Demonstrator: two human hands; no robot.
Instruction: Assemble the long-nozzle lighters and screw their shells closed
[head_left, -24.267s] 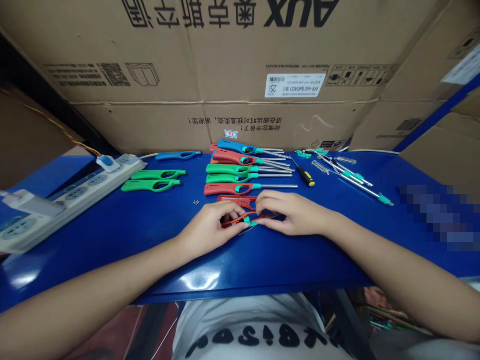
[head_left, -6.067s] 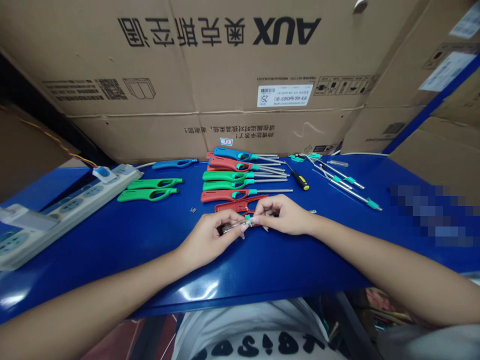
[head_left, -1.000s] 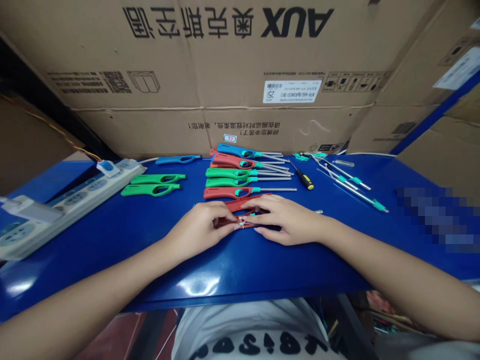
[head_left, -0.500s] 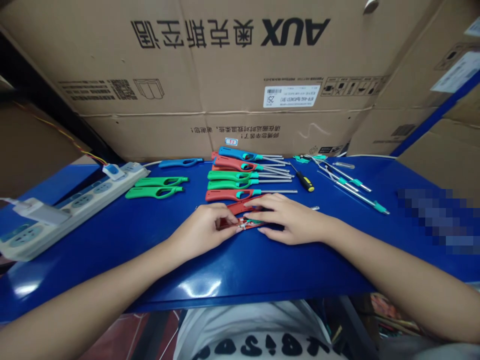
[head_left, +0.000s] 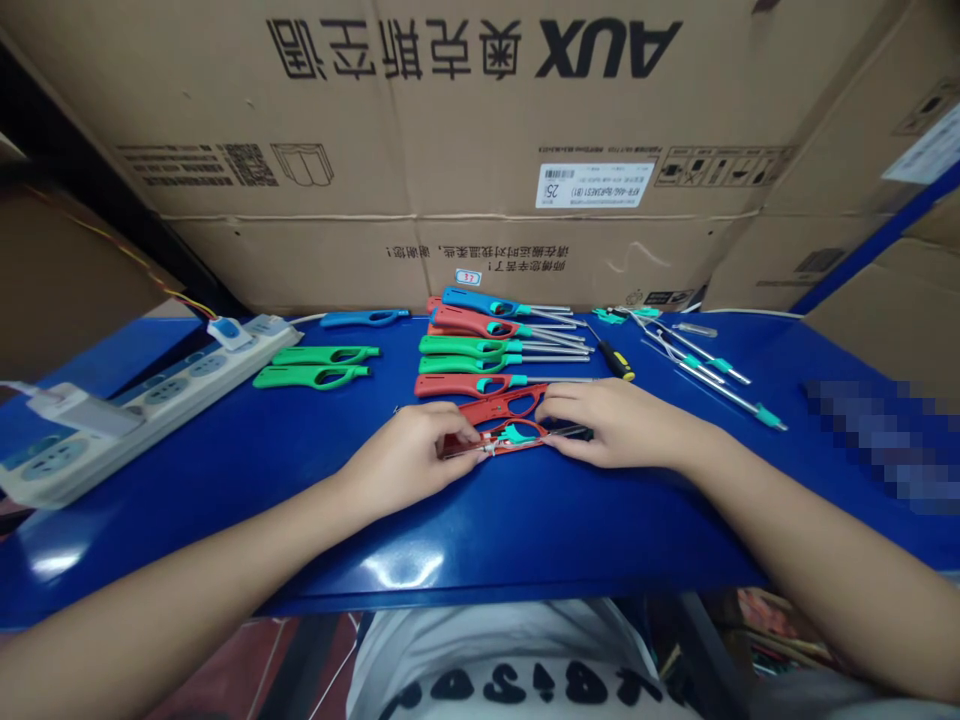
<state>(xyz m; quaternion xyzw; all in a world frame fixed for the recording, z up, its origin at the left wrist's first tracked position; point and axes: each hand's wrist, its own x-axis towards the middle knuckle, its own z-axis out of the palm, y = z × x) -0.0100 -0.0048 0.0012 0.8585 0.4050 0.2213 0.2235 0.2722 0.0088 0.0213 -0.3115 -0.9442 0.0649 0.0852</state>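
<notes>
In the middle of the blue table lies an opened red gas lighter (head_left: 531, 447), its inner parts and teal trigger (head_left: 514, 434) exposed. My left hand (head_left: 409, 450) pinches its handle end between thumb and fingers, at a clear-looking part and small white fittings. The matching red shell half (head_left: 495, 408) lies just behind it. At the nozzle end, my right hand (head_left: 622, 420) is closed with thumb and fingers near a dark part (head_left: 579, 432); its fingers hide most of what they grip. A row of assembled red, green and blue lighters (head_left: 461, 386) lies just beyond the hands.
A white power strip (head_left: 150, 410) with plugs stands left. Green shells (head_left: 311, 376) and a blue shell (head_left: 364, 319) lie near it. A yellow-black screwdriver (head_left: 616, 360) and metal tubes with teal ends (head_left: 731, 395) are at right. Cardboard (head_left: 450, 180) walls the back.
My right hand has drawn back to the right from over the lighter's middle and closed at its nozzle end, uncovering the teal trigger. My left hand keeps its place. The view has shifted slightly.
</notes>
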